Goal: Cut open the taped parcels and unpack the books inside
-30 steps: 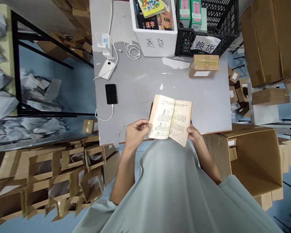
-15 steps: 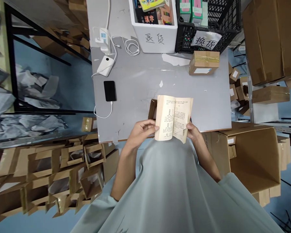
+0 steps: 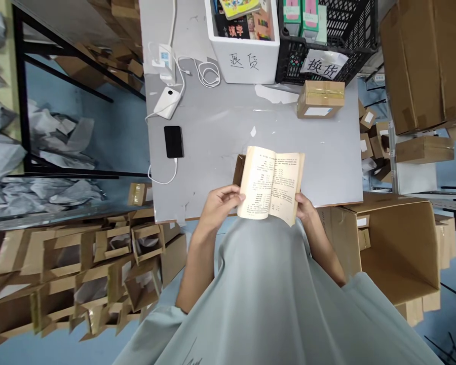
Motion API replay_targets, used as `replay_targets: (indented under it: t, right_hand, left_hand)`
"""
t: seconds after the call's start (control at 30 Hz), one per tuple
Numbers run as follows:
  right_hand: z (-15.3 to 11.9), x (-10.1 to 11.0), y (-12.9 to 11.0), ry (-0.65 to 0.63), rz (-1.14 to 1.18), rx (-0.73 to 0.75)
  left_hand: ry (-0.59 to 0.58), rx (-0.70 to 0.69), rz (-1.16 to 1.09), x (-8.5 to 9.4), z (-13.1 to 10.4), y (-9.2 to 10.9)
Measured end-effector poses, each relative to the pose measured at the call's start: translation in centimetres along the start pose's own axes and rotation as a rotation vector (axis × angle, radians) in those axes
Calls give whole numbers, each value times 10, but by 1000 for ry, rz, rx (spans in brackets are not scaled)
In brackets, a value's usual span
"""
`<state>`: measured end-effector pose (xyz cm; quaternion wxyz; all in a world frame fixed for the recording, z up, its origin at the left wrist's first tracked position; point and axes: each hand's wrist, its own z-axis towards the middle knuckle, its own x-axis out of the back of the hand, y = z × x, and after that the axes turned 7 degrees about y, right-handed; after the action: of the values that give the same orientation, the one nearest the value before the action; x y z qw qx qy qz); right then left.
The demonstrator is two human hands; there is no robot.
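An open book (image 3: 271,185) with printed, yellowed pages is held up at the front edge of the grey table (image 3: 213,137). My left hand (image 3: 221,205) grips its left edge, thumb on the page and fingers behind. On the other side, my right hand (image 3: 304,207) pinches the right edge near the lower corner. Partly hidden behind the book's left side is a brown cardboard piece (image 3: 238,170). The pages lie spread apart, and both facing pages show text.
A black phone (image 3: 174,142), a white power bank (image 3: 166,103) and cables lie at left. At the back stand a white bin (image 3: 247,61) and a black crate (image 3: 292,66). A taped carton (image 3: 320,99) sits before the crate. A large open box (image 3: 399,248) stands at right.
The book's pages have shifted: the left page spreads wider to the left and the right page lies flatter, with different text showing. Both hands still hold it.
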<state>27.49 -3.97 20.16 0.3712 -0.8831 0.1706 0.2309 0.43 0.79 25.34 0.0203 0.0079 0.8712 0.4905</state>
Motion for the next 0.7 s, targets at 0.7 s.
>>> replay_targets:
  t: [0.7]
  right_hand:
    - [1, -27, -16, 97, -129, 140]
  left_hand:
    - [-23, -220, 46, -16, -19, 0]
